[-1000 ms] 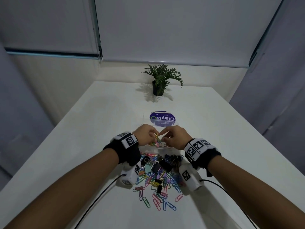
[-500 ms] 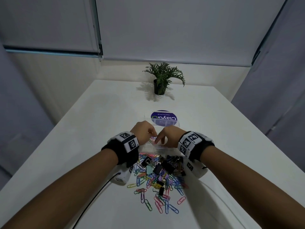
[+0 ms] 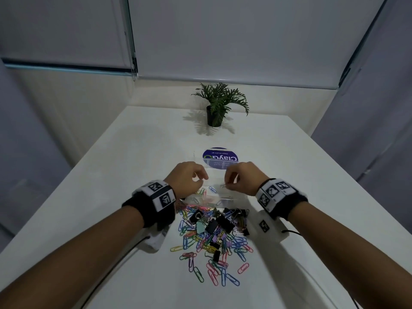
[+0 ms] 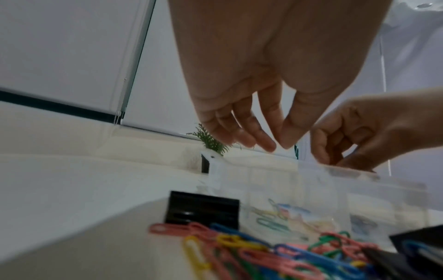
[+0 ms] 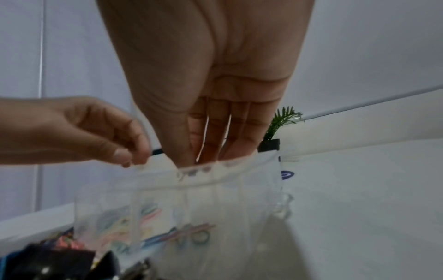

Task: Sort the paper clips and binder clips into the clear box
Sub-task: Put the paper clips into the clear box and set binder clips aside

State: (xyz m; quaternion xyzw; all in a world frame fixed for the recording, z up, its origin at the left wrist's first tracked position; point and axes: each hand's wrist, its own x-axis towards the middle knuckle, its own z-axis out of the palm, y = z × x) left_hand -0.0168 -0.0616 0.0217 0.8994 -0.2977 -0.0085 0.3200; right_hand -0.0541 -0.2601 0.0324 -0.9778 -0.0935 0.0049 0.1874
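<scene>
The clear box (image 3: 234, 194) stands open on the white table just beyond a loose pile of coloured paper clips (image 3: 209, 241) and black binder clips (image 3: 225, 223). Several paper clips (image 3: 204, 191) lie in its left compartments. Both hands hover over the box. My left hand (image 3: 204, 178) has its fingers loosely curled, thumb and forefinger tips nearly meeting (image 4: 279, 147), and I see nothing between them. My right hand (image 3: 226, 185) points down into the box (image 5: 215, 199) and pinches a small paper clip (image 3: 223, 185) at its fingertips (image 5: 206, 159).
A round purple sticker (image 3: 220, 156) shows under the box's clear lid behind the hands. Farther back stands a small potted plant (image 3: 217, 108). Black cables (image 3: 111, 264) trail from both wrists toward the near table edge.
The hands, which together held a bunch of paper clips over the box, have drawn apart. The bunch is gone from between them and the head view has shifted slightly.
</scene>
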